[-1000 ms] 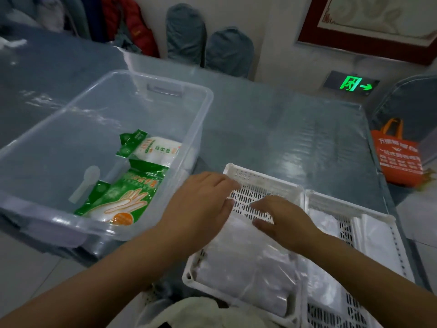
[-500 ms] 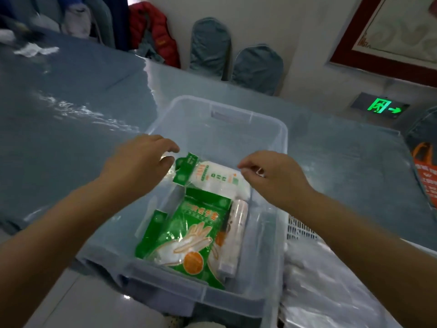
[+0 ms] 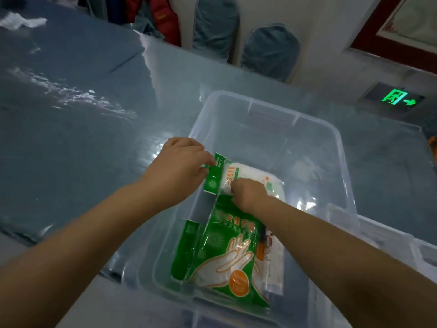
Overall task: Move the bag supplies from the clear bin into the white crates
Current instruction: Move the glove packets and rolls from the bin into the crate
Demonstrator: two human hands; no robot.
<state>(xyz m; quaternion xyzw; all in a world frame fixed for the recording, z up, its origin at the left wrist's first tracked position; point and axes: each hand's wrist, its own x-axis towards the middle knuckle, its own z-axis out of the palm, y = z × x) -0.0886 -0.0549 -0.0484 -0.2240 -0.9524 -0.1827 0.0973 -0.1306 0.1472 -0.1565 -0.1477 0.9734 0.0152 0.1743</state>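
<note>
Head view: the clear bin is sitting on the blue-grey surface, its far half bare, so there is open room inside toward the far wall. A corner of a white crate is showing just beside the bin's right rim. Both my hands are reaching inside the bin. My left hand is pinching the green header of the white-and-green pack, fingers closed on it. My right hand is curling onto the same pack's near edge, grip closed on it. The green glove pack is lying flat nearer me, with another white pack partly under its right side. Half a second ago my hands were hovering above the bin, not yet touching anything.
</note>
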